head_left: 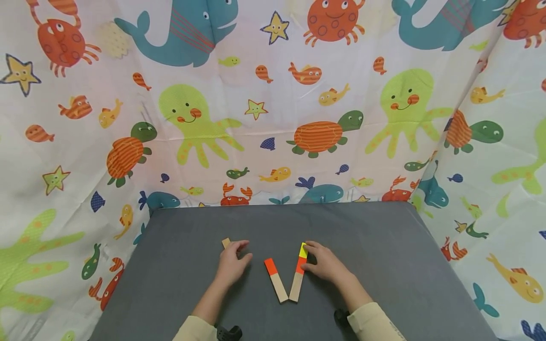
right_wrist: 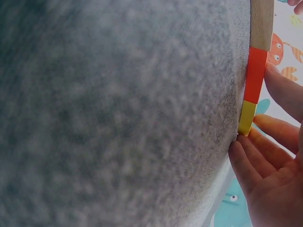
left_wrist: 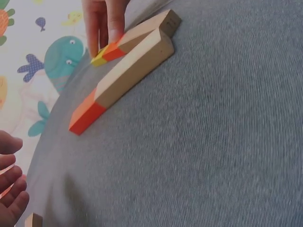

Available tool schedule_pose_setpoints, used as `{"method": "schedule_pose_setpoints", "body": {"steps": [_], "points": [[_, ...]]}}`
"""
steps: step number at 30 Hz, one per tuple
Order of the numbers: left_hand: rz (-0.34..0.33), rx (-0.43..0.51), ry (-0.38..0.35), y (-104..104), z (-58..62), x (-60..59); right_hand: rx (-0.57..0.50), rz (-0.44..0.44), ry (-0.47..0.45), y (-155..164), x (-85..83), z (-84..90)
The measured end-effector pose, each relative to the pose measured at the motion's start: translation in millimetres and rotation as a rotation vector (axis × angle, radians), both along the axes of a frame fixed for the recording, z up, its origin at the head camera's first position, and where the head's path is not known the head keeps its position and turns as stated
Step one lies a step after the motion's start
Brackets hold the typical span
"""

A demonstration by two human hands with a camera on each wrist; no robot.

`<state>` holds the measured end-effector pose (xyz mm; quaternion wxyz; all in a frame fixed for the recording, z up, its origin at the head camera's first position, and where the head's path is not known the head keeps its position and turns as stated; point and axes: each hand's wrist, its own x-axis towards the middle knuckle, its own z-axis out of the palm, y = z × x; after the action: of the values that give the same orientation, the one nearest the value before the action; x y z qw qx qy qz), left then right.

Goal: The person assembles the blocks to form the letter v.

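Note:
On the grey cloth, two rows of blocks form a V in the head view. The right row has a yellow block, a red block and a plain wooden block. My right hand rests beside it, thumb against the red block and fingertips at the yellow one. The left row is an orange-red block and a long wooden block. My left hand is farther left, fingers spread, near another wooden block that it partly hides.
A grey cloth covers the table. Behind it and at the sides hangs a white curtain printed with sea animals. Dark wrist straps show near both cuffs.

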<state>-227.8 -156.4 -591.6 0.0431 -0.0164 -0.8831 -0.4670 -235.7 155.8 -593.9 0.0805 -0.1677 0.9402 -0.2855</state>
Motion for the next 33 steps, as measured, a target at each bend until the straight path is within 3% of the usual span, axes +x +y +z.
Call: {"method": "schedule_pose_setpoints", "body": {"steps": [7,22,33], "points": [[0.081,-0.013,0.023,-12,0.0,-3.3,0.01,0.001,-0.003,1,-0.8,-1.9],[0.146,-0.026,0.004,-34,-1.3,-13.1,-0.006,0.017,-0.003,0,-0.2,-1.2],[0.169,-0.087,-0.049,-44,-19.5,-24.1,-0.009,0.007,-0.005,1,-0.9,-4.0]]}}
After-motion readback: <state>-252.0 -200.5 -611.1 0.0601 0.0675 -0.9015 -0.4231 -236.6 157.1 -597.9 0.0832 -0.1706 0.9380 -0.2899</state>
